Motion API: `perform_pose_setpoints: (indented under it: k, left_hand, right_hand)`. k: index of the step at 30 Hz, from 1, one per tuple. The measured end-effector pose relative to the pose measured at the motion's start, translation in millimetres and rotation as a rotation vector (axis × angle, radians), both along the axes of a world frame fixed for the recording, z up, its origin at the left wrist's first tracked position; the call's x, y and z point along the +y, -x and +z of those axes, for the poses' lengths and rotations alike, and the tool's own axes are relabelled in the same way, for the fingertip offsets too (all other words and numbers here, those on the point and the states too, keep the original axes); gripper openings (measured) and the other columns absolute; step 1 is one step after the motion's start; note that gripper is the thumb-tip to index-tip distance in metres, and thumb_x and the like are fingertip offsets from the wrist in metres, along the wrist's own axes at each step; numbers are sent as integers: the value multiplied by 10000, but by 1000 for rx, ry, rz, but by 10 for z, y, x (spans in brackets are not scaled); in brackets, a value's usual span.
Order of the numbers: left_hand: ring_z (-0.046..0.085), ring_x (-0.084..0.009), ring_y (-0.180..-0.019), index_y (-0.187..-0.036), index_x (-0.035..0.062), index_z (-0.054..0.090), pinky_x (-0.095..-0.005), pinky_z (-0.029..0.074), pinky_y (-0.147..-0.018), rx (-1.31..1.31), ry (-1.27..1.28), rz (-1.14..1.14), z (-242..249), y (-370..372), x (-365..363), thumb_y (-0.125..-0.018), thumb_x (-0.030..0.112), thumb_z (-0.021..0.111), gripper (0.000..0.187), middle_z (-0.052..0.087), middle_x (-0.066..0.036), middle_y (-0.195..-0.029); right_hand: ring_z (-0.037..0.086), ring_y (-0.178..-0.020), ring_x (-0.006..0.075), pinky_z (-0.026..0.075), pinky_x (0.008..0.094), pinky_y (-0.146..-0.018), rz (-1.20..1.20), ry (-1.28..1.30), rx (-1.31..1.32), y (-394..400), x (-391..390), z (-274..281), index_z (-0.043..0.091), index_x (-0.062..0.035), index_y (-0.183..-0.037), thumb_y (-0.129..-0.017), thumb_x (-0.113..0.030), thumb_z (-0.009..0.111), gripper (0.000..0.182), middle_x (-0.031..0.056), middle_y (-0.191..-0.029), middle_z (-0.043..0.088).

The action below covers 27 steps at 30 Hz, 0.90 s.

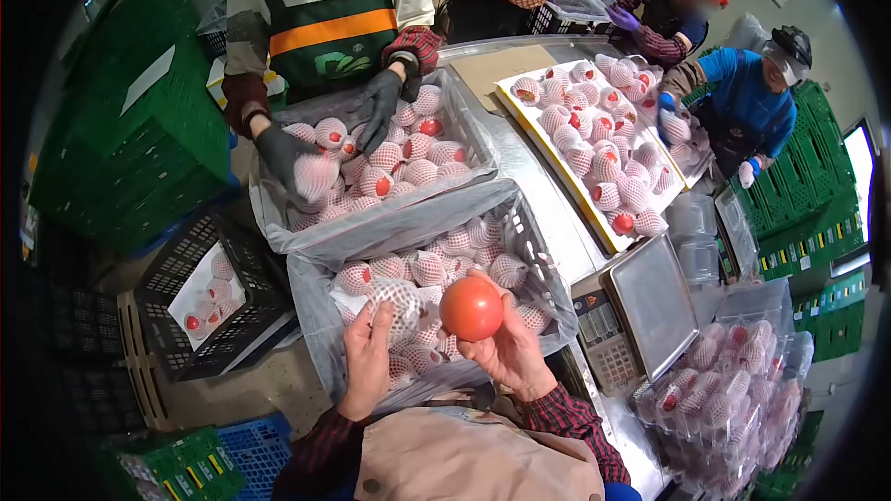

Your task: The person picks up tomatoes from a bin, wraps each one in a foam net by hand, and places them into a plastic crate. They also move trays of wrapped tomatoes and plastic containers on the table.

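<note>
In my right hand point(513, 353) is a bare red tomato point(471, 307), its smooth side facing up. My left hand point(368, 353) pinches a white foam net sleeve point(397, 304), which looks loose and see-through. Both hands are over a crate lined with grey plastic point(320, 315). Inside it lie many tomatoes in foam nets point(427, 269). The sleeve and the tomato are side by side, apart from each other.
Opposite, a person in dark gloves point(376, 116) handles netted tomatoes in a second lined crate point(371, 234). A yellow-edged tray point(566, 190) of netted tomatoes, a scale point(640, 306) and stacked clear packs point(724, 390) are at right. A black crate point(167, 288) stands left.
</note>
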<state>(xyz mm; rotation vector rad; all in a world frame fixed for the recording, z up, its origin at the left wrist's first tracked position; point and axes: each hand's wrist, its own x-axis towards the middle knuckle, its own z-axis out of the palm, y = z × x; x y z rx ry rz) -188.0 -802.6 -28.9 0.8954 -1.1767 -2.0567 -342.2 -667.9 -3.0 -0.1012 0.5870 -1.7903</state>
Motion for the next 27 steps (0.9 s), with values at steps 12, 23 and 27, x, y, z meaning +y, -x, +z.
perform_pose_setpoints:
  k: [12, 23, 27]
  left_hand:
    - [614, -147, -1096, -1347, -79, 493, -300, 519, -946, 64, 247, -316, 263, 98, 128, -866, 68, 814, 597, 614, -118, -1229]
    - [550, -214, -1298, -1472, 36, 443, -391, 489, -1070, 373, -590, -420, 48, -9, 20, -913, 380, 767, 732, 552, -91, -1414]
    - [562, -226, -1297, -1471, 37, 455, -393, 490, -1074, 343, -525, -409, 79, -27, -19, -902, 415, 777, 755, 567, -98, -1407]
  right_hand:
    - [569, -611, 127, 441, 238, -527, -7, -215, 182, -107, 9, 128, 426, -135, -1510, -1114, -373, 429, 462, 97, -1129, 632]
    - [657, -1174, 204, 513, 355, -1041, 11, -314, 197, -129, 22, -343, 544, 10, -1422, -1061, -176, 552, 406, 103, -1325, 664]
    - [577, -1276, 187, 471, 353, -1076, 65, -405, 427, 87, 116, -469, 533, -1, -1437, -1072, -205, 539, 418, 102, -1407, 602]
